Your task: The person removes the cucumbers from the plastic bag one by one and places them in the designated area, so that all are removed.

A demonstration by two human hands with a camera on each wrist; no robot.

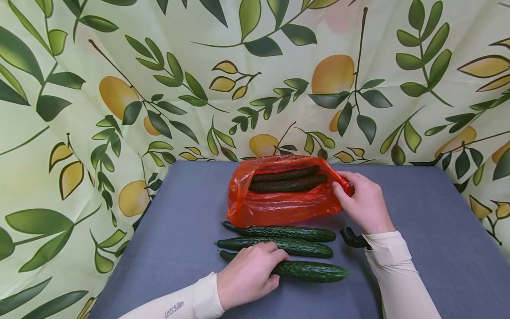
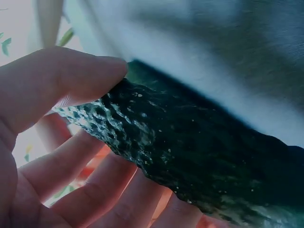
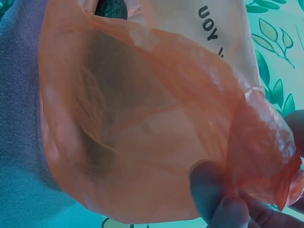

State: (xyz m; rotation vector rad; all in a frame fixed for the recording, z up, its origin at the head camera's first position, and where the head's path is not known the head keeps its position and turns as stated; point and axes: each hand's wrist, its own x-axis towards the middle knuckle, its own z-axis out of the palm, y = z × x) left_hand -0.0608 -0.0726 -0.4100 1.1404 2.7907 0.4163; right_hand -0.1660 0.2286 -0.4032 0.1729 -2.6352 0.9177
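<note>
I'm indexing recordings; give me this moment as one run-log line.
left hand: grips nearest cucumber | right hand: holds red bag by right edge | inside: two cucumbers visible | outside: three cucumbers, including gripped one

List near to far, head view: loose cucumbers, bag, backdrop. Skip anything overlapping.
Nearest loose cucumber → middle loose cucumber → farthest loose cucumber → red plastic bag → leaf-and-fruit patterned backdrop.

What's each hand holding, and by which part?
Left hand: the nearest cucumber, gripped left of its middle. Right hand: the red bag, pinched at its right end.
</note>
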